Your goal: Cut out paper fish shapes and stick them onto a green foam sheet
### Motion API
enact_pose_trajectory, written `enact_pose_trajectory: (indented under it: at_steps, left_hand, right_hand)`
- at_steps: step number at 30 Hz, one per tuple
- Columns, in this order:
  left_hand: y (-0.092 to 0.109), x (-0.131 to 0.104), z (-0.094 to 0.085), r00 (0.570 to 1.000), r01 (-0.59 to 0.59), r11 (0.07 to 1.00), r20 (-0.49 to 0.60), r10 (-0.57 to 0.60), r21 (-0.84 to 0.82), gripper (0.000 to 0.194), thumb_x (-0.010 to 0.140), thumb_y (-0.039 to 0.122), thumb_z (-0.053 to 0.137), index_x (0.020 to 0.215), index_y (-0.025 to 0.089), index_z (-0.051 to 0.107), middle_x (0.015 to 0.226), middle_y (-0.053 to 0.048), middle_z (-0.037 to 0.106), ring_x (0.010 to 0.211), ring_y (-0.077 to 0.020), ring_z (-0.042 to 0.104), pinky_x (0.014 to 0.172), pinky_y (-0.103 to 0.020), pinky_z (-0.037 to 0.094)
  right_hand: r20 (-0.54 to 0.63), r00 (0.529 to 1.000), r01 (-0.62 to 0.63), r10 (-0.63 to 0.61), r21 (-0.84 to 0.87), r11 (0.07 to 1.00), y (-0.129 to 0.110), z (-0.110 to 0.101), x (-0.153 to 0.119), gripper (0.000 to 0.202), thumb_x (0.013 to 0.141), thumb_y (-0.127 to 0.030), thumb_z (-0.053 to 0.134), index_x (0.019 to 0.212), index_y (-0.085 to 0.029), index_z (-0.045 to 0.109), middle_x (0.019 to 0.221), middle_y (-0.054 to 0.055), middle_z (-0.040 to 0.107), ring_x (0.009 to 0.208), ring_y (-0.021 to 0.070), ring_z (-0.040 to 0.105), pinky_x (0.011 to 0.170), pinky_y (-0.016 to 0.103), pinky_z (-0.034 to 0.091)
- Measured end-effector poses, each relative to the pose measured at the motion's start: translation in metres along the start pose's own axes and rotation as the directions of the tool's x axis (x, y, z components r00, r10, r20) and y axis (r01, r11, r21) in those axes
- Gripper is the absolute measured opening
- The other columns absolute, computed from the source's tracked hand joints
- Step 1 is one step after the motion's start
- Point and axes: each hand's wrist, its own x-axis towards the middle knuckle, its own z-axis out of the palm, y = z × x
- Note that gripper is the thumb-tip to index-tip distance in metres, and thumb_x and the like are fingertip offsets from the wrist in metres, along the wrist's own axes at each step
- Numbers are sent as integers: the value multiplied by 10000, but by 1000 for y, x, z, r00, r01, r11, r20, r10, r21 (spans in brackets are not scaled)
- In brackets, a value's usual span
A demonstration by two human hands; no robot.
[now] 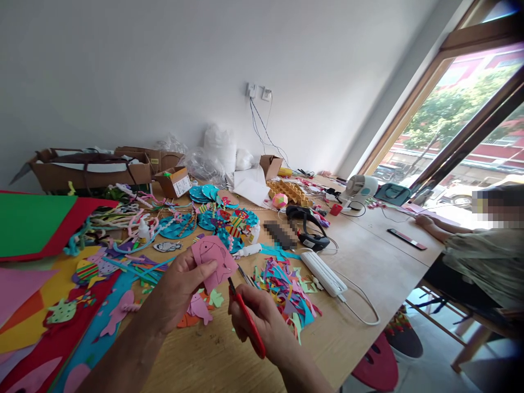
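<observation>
My left hand [180, 292]: pinched on pink fish-outlined paper [216, 254] above tabletop [196, 360], presumably so drawn line shows. My right hand [262, 316]: curled round red-handled scissors [248, 322], tips near paper's lower edge, likely for control.

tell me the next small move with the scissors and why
I'd likely guide the red scissors along the outline of the drawn fish: the left hand holds the pink paper up, the right hand has the blades near the paper's edge, and paper shows outside the drawing.
</observation>
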Motion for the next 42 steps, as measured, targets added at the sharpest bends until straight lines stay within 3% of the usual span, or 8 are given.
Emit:
enact_pose_trajectory:
  at_steps: [4, 14, 23, 32, 38, 42]
  left_hand:
    - [-1, -1, 7, 999, -23, 1000, -47, 22, -19, 181, 614, 296, 750, 679, 171, 637, 581, 44, 581, 529, -99, 457, 510, -198, 397]
    - [-20, 2, 9, 990, -83, 997, -115, 82, -1, 176, 669, 297, 720, 642, 181, 591, 535, 53, 574, 513, -104, 480, 509, -201, 421]
    - [-16, -3, 13, 998, -17, 995, -60, 11, -100, 245, 615, 325, 782, 591, 161, 602, 500, 55, 548, 477, -79, 445, 455, -170, 386]
    - [-24, 0, 19, 980, -48, 992, -196, 25, -113, 240, 587, 318, 786, 619, 165, 604, 523, 55, 570, 506, -94, 473, 493, -193, 418]
    - [-24, 0, 25, 966, -60, 988, -259, 20, -146, 275, 538, 260, 793, 526, 182, 530, 477, 81, 515, 492, -89, 452, 507, -196, 419]
    - [-25, -2, 27, 969, -74, 987, -246, 38, -143, 247, 577, 248, 774, 545, 184, 538, 483, 84, 496, 471, -85, 429, 466, -195, 387]
  right_hand:
    - [-20, 999, 37, -34, 167, 985, -1, 10, 3, 551, 723, -726, 540, 629, -190, 453, 441, -55, 434, 385, 66, 338, 401, 200, 266]
    - [-41, 983, 181, -178, 349, 920, 17, 22, 9, 444, 852, -582, 514, 668, -179, 482, 431, -57, 432, 372, 64, 328, 408, 200, 229]
    - [-52, 984, 178, -172, 394, 902, 12, 21, 7, 439, 841, -583, 530, 705, -165, 536, 433, -52, 429, 370, 75, 334, 401, 215, 219]
    - [-80, 978, 208, -191, 385, 899, 23, 26, 10, 443, 862, -567, 529, 702, -155, 560, 410, -71, 409, 362, 59, 326, 407, 200, 223]
    - [-111, 977, 210, -181, 367, 906, 25, 27, 11, 453, 861, -580, 517, 686, -164, 530, 422, -62, 436, 361, 60, 329, 403, 200, 225]
    - [-130, 976, 211, -177, 342, 915, 22, 28, 9, 455, 871, -584, 497, 667, -178, 480, 428, -64, 432, 371, 58, 317, 414, 201, 228]
